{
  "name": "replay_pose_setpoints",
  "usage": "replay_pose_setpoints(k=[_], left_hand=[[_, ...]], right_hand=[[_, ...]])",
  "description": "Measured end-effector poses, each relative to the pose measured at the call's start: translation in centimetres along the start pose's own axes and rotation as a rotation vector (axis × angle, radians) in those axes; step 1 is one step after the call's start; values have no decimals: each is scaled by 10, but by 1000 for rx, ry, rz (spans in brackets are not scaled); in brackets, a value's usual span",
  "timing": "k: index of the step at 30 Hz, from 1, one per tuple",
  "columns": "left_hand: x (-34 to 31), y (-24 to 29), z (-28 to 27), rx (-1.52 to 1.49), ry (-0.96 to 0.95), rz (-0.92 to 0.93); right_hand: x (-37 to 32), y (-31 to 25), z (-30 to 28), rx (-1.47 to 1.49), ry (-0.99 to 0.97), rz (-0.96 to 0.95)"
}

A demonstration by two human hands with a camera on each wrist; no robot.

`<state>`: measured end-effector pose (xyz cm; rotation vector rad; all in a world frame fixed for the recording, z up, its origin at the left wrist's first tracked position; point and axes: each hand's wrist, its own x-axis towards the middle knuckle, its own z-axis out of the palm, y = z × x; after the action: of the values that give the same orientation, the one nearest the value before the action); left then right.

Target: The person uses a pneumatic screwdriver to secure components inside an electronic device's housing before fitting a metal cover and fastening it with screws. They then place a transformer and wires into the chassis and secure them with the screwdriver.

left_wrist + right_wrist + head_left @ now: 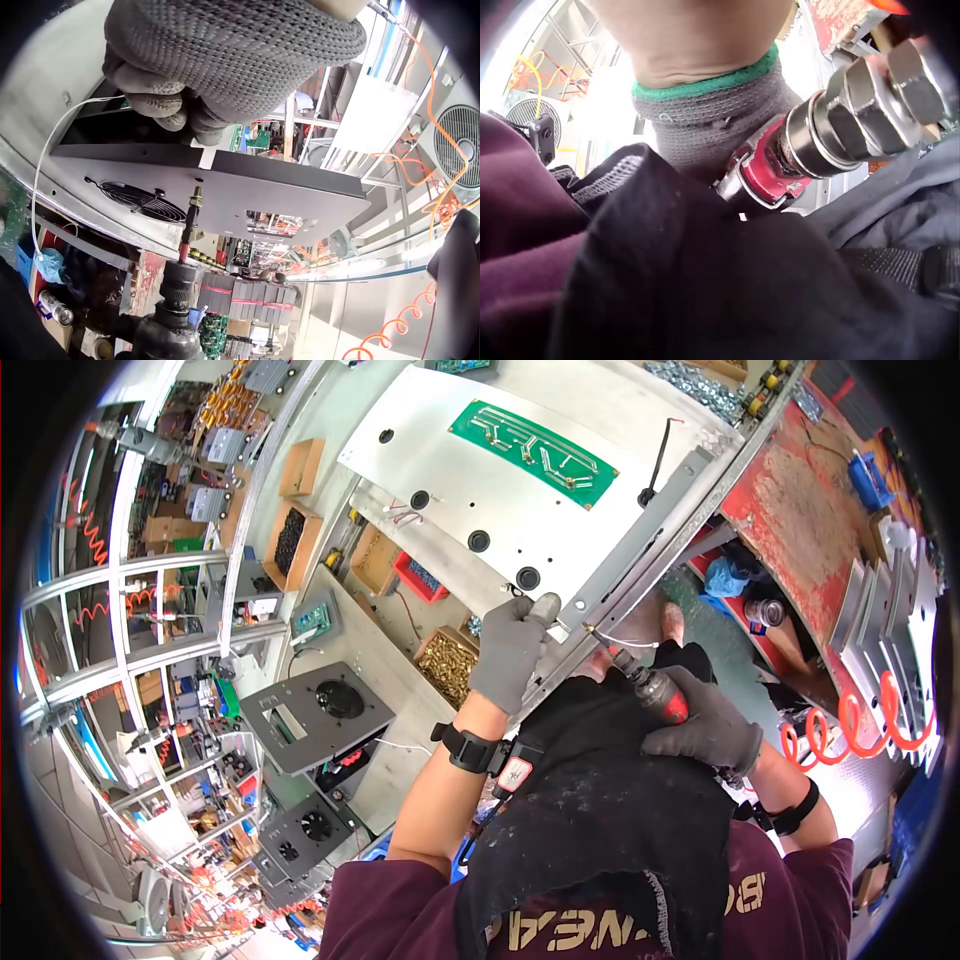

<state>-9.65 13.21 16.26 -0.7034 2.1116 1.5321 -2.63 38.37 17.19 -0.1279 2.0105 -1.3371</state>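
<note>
A metal case with a white plate (440,460) lies on the bench in front of me, a green circuit board (535,455) on that plate. In the left wrist view its grey face (232,199) shows a round fan grille (142,201) and a window cutout. My gloved left hand (510,655) pinches the case's near corner, thumb on top and fingers curled at the edge. My gloved right hand (705,725) grips a power screwdriver (655,690) with a red collar. A brass-coloured screw (196,196) sits at its bit tip, close to a small hole in the grey face.
Left of the case stand a bin of brass-coloured hardware (447,665), a red bin (420,577) and a box of black parts (292,542). Grey fan panels (318,715) lie further left. At right are a worn red table (800,500) and a coiled red hose (850,725).
</note>
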Motion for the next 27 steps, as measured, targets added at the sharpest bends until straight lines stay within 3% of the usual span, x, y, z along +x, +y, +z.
replay_pose_setpoints(k=[17,20,23,27], left_hand=[[2,-16,-4,-89,-86,26],[-2,-55,-7,-812,-458,-102],[-17,-68,3,-613,-470,-190],[-15,-57,23,-610,-620,-267]], right_hand=[[-2,-19,9,-205,107,37],[-11,-13,4,-172,84,20],[-20,0,1,-104,33,52],[-32,7,0,-98,29,94]])
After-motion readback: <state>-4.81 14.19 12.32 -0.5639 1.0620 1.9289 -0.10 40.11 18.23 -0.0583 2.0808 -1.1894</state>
